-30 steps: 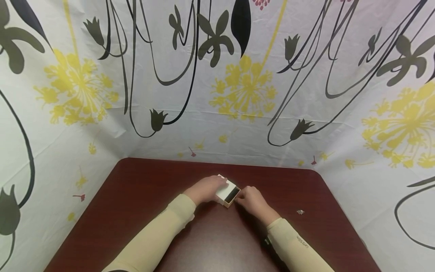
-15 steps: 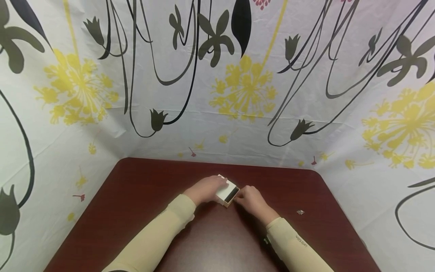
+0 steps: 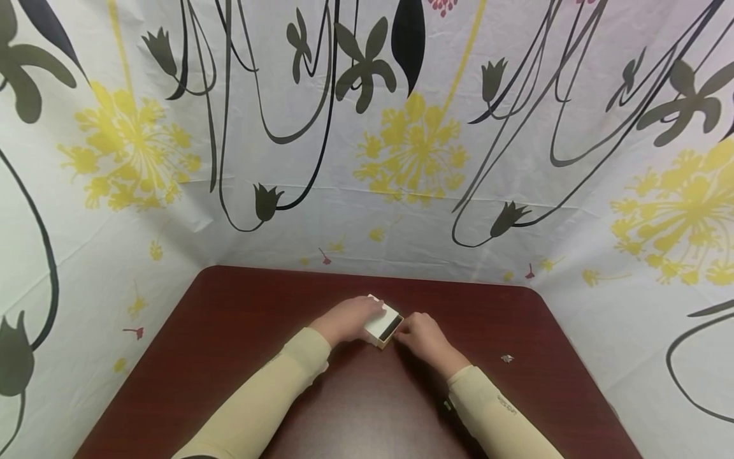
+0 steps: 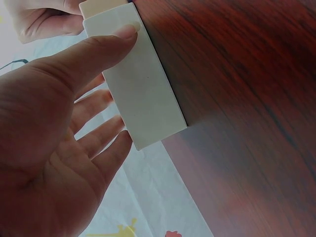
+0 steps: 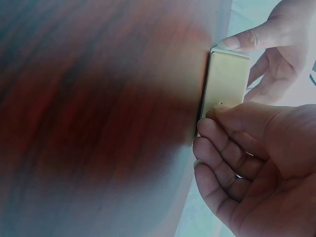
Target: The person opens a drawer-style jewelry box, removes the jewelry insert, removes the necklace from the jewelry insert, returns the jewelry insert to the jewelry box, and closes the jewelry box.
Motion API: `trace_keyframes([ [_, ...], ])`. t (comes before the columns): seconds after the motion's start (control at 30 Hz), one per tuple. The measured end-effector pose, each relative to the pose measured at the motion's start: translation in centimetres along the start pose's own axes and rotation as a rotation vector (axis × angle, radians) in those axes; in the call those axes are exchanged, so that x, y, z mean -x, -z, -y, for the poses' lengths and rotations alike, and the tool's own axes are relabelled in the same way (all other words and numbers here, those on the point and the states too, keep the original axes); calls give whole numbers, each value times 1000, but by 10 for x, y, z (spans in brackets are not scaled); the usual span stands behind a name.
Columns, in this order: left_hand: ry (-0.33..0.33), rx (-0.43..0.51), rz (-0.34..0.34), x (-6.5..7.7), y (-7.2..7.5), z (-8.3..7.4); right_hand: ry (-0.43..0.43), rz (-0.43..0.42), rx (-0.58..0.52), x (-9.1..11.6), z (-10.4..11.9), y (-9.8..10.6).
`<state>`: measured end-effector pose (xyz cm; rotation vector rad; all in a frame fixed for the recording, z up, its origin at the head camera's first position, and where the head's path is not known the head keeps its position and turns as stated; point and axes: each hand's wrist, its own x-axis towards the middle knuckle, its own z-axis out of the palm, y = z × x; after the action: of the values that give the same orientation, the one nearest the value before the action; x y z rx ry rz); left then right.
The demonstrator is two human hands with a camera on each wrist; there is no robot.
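Note:
My left hand [image 3: 348, 319] grips the white sleeve [image 3: 380, 320] of a small slide-out box, with its thumb [image 4: 106, 49] along one narrow side. From the sleeve's right end sticks out a tan inner tray [image 5: 226, 79]; a narrow strip of its dark inside shows in the head view. My right hand [image 3: 427, 340] is at the tray's outer end, fingers curled, thumb and forefinger tips together against that end. A tiny dark dot shows on it beside the thumb. Whether those tips hold a small pull is hidden.
A small silvery object [image 3: 507, 359] lies on the dark red-brown table [image 3: 258, 299], right of my right forearm. White cloth [image 3: 344, 229] with printed flowers hangs behind and along both sides of the table.
The inner tray has slid a little further into the sleeve, narrowing the dark opening. My right hand has moved slightly left with it; my left hand stays in place.

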<state>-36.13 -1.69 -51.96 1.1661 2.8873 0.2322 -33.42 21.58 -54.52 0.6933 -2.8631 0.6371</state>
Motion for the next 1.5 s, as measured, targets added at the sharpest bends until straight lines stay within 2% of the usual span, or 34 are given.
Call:
trace_keyframes([
  [0.3, -7, 16, -14, 1, 2, 0, 14, -9, 4, -2, 1, 0],
  [0.7, -2, 23, -8, -1, 0, 0, -24, 22, -5, -4, 4, 0],
  [1.5, -16, 32, -21, 0, 2, -2, -11, -3, 12, -5, 8, -2],
])
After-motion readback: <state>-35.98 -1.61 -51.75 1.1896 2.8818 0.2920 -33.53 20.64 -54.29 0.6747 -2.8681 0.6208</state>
